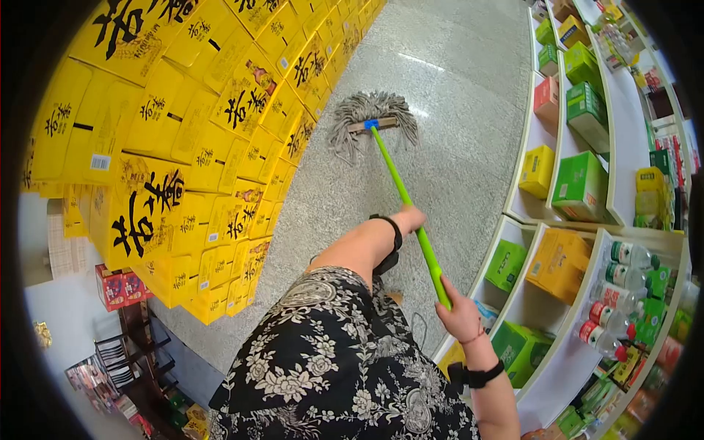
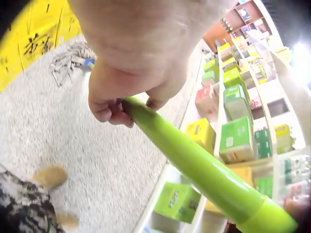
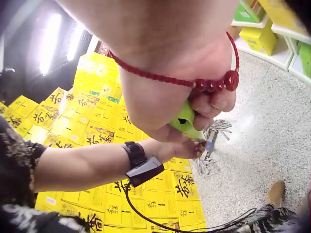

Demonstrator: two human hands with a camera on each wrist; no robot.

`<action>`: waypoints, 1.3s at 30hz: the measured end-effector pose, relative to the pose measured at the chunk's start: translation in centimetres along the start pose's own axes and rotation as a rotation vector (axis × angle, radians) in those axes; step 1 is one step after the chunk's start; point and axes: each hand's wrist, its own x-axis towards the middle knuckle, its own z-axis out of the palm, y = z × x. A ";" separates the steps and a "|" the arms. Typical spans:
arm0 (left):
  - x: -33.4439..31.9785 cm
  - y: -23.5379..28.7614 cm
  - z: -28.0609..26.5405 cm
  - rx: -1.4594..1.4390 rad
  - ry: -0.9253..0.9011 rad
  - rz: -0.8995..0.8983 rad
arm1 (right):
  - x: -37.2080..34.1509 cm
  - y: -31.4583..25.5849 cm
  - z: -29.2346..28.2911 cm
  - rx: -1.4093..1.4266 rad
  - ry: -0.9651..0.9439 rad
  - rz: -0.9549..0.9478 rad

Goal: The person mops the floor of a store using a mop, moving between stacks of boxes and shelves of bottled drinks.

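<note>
A string mop with a grey strand head (image 1: 372,117) and a blue clamp lies spread on the speckled floor in the head view. Its bright green handle (image 1: 397,176) slants back toward the person. My left hand (image 1: 411,218) grips the handle partway along; in the left wrist view its fingers (image 2: 116,114) curl round the green pole. Nearer the body, my right hand (image 1: 462,315) holds the handle's upper end, a red beaded bracelet on that wrist. In the right wrist view the right hand (image 3: 194,107) wraps the green end, partly hiding it.
Stacked yellow cartons (image 1: 220,139) form a wall along the left. White shelves (image 1: 524,198) with green, yellow and orange boxes run along the right, with plastic bottles (image 1: 616,297) nearer. A tan shoe (image 2: 51,177) shows on the floor below. A black cable (image 3: 194,229) hangs near the clothing.
</note>
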 end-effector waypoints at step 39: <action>-22.3 -20.6 21.2 0.528 -0.515 0.348 | -38.3 2.2 14.7 0.078 0.033 0.297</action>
